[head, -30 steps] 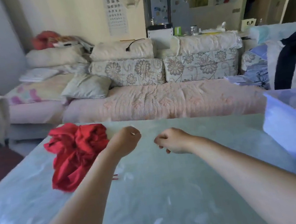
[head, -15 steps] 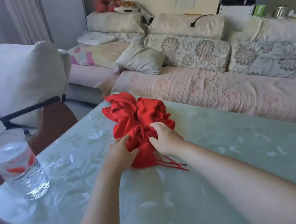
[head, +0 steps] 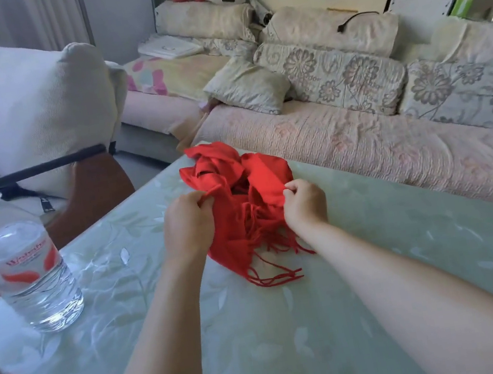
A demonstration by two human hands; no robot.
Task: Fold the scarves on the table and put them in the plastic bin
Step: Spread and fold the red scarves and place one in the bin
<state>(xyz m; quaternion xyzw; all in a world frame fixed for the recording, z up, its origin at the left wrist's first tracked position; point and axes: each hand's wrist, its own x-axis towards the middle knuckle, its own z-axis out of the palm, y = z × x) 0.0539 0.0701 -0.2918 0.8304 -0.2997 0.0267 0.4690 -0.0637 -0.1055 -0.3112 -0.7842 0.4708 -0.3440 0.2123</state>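
Observation:
A crumpled red scarf (head: pixel 232 185) with fringed ends lies bunched near the far corner of the pale green table (head: pixel 291 324). My left hand (head: pixel 188 224) pinches a fold on the scarf's left side. My right hand (head: pixel 304 205) pinches the cloth's edge on its right side. The fringe trails toward me between my two wrists. The plastic bin is out of view.
A clear water bottle (head: pixel 18 265) with a white cap stands on the table's left part. A chair with a white cushion (head: pixel 34 103) sits beyond the left edge. A sofa (head: pixel 360 144) with floral cushions runs along the far side.
My view swung left and the bin left the frame. Both hands reached the scarf, then moved apart, each pinching a side of it, and the fringe spilled out toward me.

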